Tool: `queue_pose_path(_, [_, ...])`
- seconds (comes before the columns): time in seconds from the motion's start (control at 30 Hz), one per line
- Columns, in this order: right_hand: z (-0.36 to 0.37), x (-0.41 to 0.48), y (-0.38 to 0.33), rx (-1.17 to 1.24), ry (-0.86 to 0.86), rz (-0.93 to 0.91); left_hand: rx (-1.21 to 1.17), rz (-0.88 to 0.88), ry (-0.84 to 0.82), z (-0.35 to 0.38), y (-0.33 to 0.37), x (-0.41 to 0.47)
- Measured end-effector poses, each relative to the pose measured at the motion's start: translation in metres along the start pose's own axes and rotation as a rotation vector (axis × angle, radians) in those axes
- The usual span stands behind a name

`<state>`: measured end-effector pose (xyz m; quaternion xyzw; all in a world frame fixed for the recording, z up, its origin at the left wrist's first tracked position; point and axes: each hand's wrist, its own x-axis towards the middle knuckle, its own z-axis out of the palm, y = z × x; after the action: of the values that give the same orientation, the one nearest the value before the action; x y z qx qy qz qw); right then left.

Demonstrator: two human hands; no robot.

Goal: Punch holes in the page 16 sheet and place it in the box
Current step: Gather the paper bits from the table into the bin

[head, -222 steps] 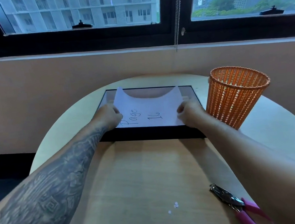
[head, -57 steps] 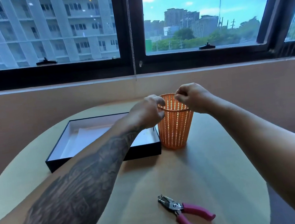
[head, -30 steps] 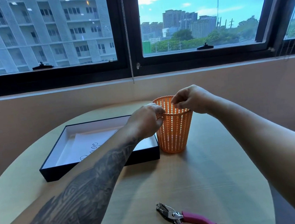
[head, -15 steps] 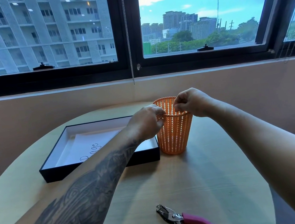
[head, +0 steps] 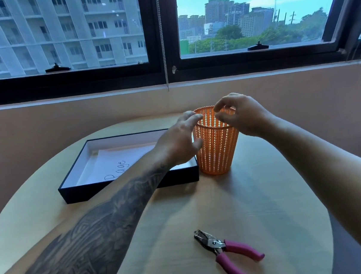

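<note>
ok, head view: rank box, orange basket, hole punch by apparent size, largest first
1. box, widest by far, though the left forearm covers part of it.
2. orange basket, standing right beside the box.
3. hole punch, smallest. It lies nearer the camera, so it looks bigger than it really is, yet ranks last.

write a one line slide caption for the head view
Open hands flank orange mesh basket; sheet in box.

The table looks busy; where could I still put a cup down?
The table is bare on the near side, between the black box and the pink hole punch, and to the right of the orange basket. It is crowded at the back, where box and basket stand side by side under both hands.
</note>
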<state>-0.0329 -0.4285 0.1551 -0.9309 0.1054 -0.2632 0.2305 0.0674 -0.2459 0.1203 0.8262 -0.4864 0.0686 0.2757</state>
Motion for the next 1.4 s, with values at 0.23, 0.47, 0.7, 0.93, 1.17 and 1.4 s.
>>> queue_pose_path(0.23, [0.020, -0.055, -0.039, -0.054, 0.025, -0.209, -0.086, -0.056, 0.031, -0.007, -0.016, -0.075])
queue_pose_path(0.47, [0.085, -0.146, -0.081, -0.010, -0.267, -0.294, -0.106, -0.175, -0.045, 0.010, -0.045, -0.170])
queue_pose_path(0.7, [0.124, -0.202, -0.102, 0.044, -0.360, -0.247, -0.125, -0.287, -0.055, 0.027, -0.059, -0.225])
queue_pose_path(0.93, [0.125, -0.227, -0.108, -0.035, -0.420, -0.230, -0.075, -0.203, 0.039, 0.033, -0.053, -0.241])
queue_pose_path(1.17, [0.129, -0.239, -0.119, -0.188, -0.383, -0.266, -0.068, -0.191, 0.055, 0.035, -0.053, -0.243])
queue_pose_path(1.4, [0.145, -0.237, -0.134, -0.328, -0.330, -0.273, -0.059, -0.186, 0.068, 0.037, -0.054, -0.243])
